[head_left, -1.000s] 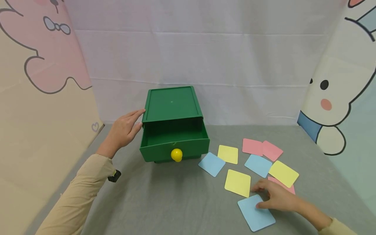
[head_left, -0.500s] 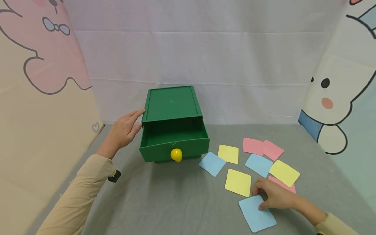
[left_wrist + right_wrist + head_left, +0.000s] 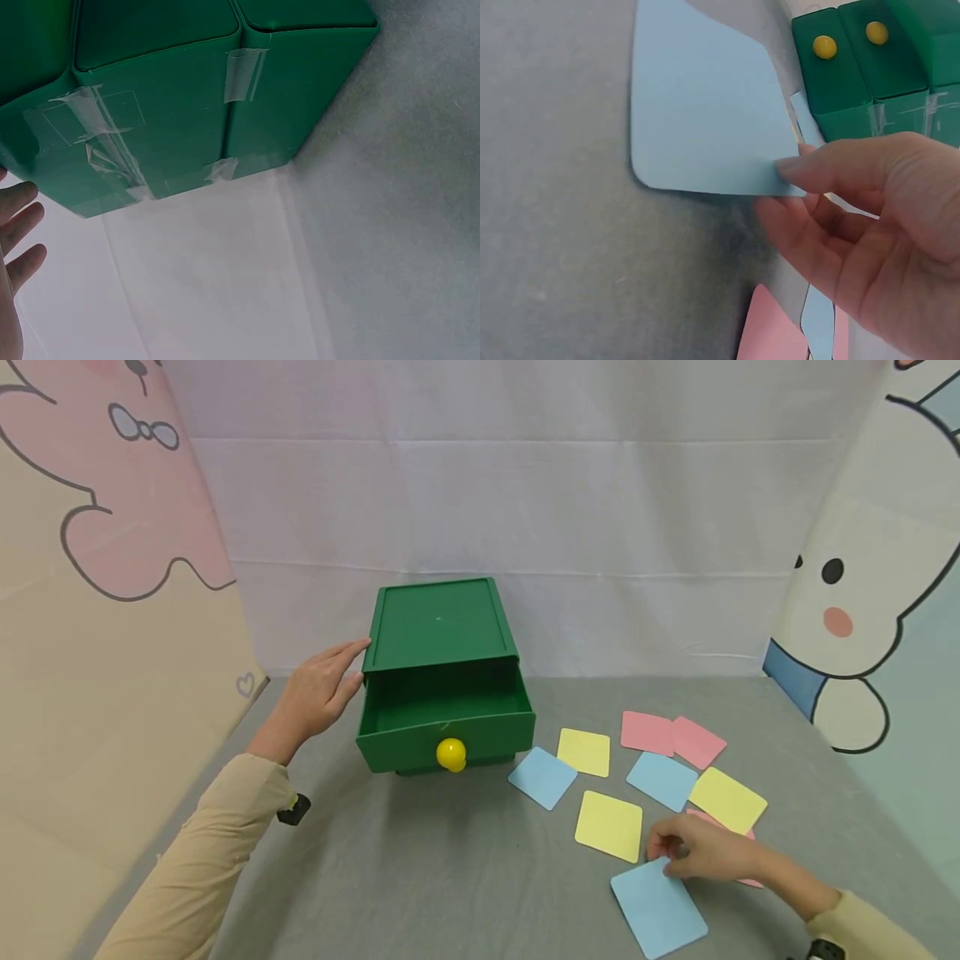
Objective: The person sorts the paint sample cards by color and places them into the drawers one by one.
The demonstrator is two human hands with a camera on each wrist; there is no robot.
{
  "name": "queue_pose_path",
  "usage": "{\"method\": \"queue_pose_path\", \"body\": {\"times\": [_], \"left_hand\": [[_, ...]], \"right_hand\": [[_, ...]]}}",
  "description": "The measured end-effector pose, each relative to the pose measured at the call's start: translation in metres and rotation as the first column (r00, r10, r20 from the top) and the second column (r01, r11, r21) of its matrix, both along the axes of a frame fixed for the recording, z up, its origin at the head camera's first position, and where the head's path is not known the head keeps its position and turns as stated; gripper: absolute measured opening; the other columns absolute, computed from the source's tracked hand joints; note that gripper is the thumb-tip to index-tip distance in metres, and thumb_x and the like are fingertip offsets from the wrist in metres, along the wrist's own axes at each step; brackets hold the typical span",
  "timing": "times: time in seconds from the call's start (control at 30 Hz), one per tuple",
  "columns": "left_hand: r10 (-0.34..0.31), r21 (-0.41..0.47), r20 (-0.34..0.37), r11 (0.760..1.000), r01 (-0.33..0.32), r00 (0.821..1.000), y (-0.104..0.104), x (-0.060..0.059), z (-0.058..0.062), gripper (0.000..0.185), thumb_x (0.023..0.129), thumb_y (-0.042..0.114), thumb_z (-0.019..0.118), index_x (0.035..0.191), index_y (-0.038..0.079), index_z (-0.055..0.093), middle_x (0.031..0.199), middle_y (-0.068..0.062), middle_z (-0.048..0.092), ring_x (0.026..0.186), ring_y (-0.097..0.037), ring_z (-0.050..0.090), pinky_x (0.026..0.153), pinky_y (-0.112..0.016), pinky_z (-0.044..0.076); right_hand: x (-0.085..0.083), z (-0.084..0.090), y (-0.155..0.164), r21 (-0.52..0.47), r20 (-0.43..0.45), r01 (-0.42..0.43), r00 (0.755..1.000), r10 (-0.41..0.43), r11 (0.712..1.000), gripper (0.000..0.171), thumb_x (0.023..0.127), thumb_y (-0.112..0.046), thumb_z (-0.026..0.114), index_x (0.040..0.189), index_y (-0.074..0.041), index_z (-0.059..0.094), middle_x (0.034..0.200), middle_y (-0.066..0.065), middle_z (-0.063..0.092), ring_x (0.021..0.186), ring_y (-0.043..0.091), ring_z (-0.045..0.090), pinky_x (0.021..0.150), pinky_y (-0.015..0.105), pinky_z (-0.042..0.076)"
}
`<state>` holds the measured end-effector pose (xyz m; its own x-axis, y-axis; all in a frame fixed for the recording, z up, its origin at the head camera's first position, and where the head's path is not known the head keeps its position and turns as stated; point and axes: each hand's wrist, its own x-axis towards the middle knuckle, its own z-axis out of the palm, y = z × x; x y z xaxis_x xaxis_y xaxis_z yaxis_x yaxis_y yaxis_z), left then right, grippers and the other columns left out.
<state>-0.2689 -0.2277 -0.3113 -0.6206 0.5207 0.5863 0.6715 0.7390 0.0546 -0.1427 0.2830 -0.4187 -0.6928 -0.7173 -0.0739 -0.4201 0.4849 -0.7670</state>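
A green drawer box (image 3: pixel 442 622) stands at the back with its top drawer (image 3: pixel 446 733) pulled out and nothing visible inside. The fingers of my left hand (image 3: pixel 315 693) lie fairly straight against the box's left side; in the left wrist view that hand (image 3: pixel 15 232) shows at the edge, beside the taped green side wall (image 3: pixel 180 127). At the front right, my right hand (image 3: pixel 705 847) pinches one corner of a light blue card (image 3: pixel 660 910). The right wrist view shows the thumb on top of this card (image 3: pixel 697 112) and fingers beneath it.
Around the right hand lie yellow cards (image 3: pixel 609 827), blue cards (image 3: pixel 662 781) and pink cards (image 3: pixel 647 732), some overlapping. A yellow knob (image 3: pixel 451 754) sticks out from the drawer front. Cloth walls with cartoon animals (image 3: pixel 832 610) enclose the grey table (image 3: pixel 450 885).
My right thumb has drawn back to the blue card's upper corner, and the fingers have closed to a pinch there. My left hand and the drawer box have stayed put.
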Motion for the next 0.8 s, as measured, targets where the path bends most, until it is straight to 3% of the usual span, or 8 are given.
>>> {"method": "queue_pose_path", "body": {"times": [0.23,0.37,0.57,0.8], "left_hand": [[0.006,0.002,0.006,1.000,-0.006,1.000,-0.001,0.000,-0.001,0.049,0.098,0.033,0.036,0.134,0.000,0.043,0.128,-0.021,0.050,0.117,-0.036,0.047,0.096,-0.051,0.037],[0.003,0.009,0.003,1.000,-0.003,1.000,-0.001,-0.001,-0.002,0.048,0.098,0.031,0.037,0.134,0.000,0.043,0.127,-0.021,0.051,0.116,-0.036,0.047,0.095,-0.052,0.037],[-0.006,0.018,0.000,1.000,0.006,1.000,-0.001,0.000,-0.001,0.049,0.098,0.032,0.036,0.133,-0.001,0.044,0.128,-0.021,0.051,0.116,-0.036,0.048,0.095,-0.051,0.037],[-0.005,0.010,0.008,1.000,0.005,1.000,-0.001,0.000,0.000,0.049,0.098,0.033,0.036,0.133,-0.001,0.043,0.128,-0.021,0.050,0.117,-0.036,0.047,0.096,-0.051,0.037]], "right_hand": [[-0.003,0.007,0.002,-0.107,0.176,-0.021,0.984,0.040,0.994,0.014,0.081,0.006,0.057,0.087,-0.006,0.062,0.071,0.004,0.058,0.059,0.000,0.050,0.049,0.025,0.050],[-0.007,0.012,0.002,-0.145,0.228,-0.039,0.971,0.072,0.989,0.016,0.083,0.009,0.053,0.090,-0.002,0.062,0.071,0.008,0.059,0.055,0.006,0.050,0.051,0.027,0.051],[-0.016,0.029,-0.001,-0.130,0.220,-0.026,0.974,0.054,0.991,0.010,0.085,0.003,0.055,0.092,0.000,0.061,0.077,0.009,0.059,0.057,0.022,0.052,0.053,0.031,0.052],[-0.025,0.055,-0.012,-0.076,0.143,0.031,0.990,-0.020,0.997,0.009,0.085,0.000,0.057,0.093,-0.002,0.062,0.080,0.008,0.060,0.064,0.017,0.056,0.057,0.034,0.053]]}}
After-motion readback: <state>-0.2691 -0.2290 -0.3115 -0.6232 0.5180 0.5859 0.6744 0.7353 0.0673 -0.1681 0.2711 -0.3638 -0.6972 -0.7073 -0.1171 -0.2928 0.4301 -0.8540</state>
